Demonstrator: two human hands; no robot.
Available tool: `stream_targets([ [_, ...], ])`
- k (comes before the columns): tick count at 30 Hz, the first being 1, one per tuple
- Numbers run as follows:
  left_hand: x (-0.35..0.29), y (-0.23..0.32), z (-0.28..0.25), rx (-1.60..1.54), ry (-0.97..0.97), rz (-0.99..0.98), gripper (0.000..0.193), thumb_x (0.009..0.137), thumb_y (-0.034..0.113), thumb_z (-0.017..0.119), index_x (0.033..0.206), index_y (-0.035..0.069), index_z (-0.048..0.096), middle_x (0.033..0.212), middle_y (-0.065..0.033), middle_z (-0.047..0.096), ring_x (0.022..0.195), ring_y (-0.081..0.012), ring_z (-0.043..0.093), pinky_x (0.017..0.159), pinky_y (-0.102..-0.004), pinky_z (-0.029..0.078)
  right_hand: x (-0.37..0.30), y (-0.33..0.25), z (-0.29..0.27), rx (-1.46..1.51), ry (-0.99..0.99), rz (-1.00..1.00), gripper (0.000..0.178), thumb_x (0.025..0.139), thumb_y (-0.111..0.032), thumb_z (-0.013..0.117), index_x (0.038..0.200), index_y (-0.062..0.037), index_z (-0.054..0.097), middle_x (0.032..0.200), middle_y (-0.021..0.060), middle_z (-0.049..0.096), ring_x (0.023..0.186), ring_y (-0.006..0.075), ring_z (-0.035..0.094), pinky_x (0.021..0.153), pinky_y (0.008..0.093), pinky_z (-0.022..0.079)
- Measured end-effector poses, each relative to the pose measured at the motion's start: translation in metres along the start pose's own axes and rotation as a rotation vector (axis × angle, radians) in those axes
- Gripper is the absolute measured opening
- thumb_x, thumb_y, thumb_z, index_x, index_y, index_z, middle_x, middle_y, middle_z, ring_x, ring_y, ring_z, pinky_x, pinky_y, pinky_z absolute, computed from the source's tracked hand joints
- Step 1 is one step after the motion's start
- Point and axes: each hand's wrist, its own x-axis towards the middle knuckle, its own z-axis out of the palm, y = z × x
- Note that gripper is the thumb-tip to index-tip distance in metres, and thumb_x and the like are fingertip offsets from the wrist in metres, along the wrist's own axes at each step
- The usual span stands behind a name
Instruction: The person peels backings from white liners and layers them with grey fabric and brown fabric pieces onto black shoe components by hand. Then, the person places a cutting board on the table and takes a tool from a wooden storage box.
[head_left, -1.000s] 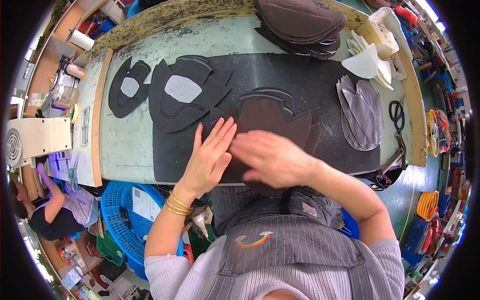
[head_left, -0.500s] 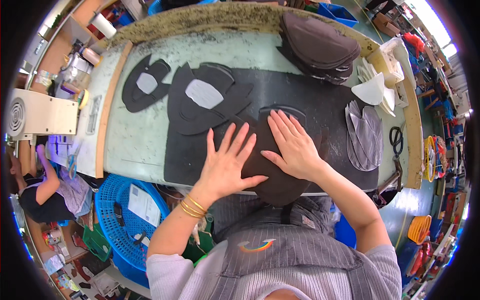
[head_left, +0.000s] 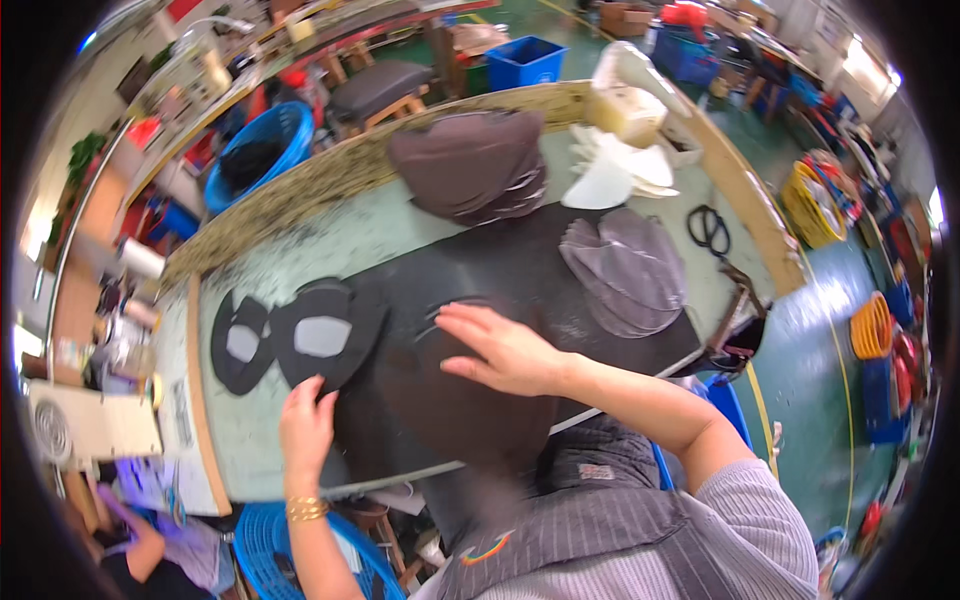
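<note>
My right hand [head_left: 505,352] lies with fingers stretched out on a large dark brown rounded sheet piece [head_left: 465,400], which is blurred and rests on the black mat [head_left: 425,275]. Thumb and fingertips stand slightly apart on my left hand [head_left: 308,420], at the lower edge of a black cut piece [head_left: 362,330] with a light grey patch [head_left: 323,337]; whether they touch it I cannot tell. Beside it lies a smaller black piece [head_left: 228,345] with a similar patch.
A stack of dark brown pieces [head_left: 470,165] stands at the back. Grey thin sheets [head_left: 630,275], white pieces [head_left: 610,180] and black-handled scissors [head_left: 708,230] lie to the right. A raised wooden rim [head_left: 235,235] borders the table; a blue basket [head_left: 265,555] stands below its front left edge.
The view has swung, so the table appears tilted and lower. My left hand has left the brown piece and moved left to the black pieces. My right hand stays on the brown piece.
</note>
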Motion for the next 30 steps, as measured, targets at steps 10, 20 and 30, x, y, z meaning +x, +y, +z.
stream_targets([
  [10, 0.041, 0.042, -0.018, -0.068, 0.974, 0.0, 0.019, 0.097, 0.011, 0.05, 0.106, -0.004, 0.056, 0.103, -0.0107, 0.061, 0.091, -0.0166, 0.058, 0.082, -0.028, 0.047, -0.018, 0.177, -0.17, -1.328, 0.009, 0.373, 0.072, 0.072, -0.006, 0.057, 0.14, -0.0093, 0.034, 0.143, 0.0186, 0.033, 0.132, 0.0377, 0.031, 0.109, 0.045, 0.028],
  [20, -0.027, 0.178, 0.047, -0.424, -0.037, 0.25, 0.032, 0.081, 0.008, 0.066, 0.112, 0.001, 0.06, 0.103, -0.0152, 0.063, 0.094, -0.0262, 0.064, 0.08, -0.0305, 0.053, -0.022, 0.048, -0.1, -0.874, 0.406, -0.118, 0.048, 0.068, 0.0, 0.058, 0.114, -0.0091, 0.062, 0.098, 0.0109, 0.061, 0.08, 0.0245, 0.057, 0.065, 0.0385, 0.048],
  [30, -0.001, 0.204, 0.044, -1.677, -0.045, -0.319, 0.017, 0.094, 0.005, 0.053, 0.106, -0.006, 0.057, 0.096, -0.0064, 0.064, 0.089, -0.0109, 0.062, 0.082, -0.0229, 0.051, -0.023, -0.054, -0.037, -0.227, 0.37, -0.232, 0.04, 0.072, -0.005, 0.071, 0.111, -0.0007, 0.063, 0.098, 0.0085, 0.058, 0.078, 0.0247, 0.056, 0.067, 0.033, 0.049],
])
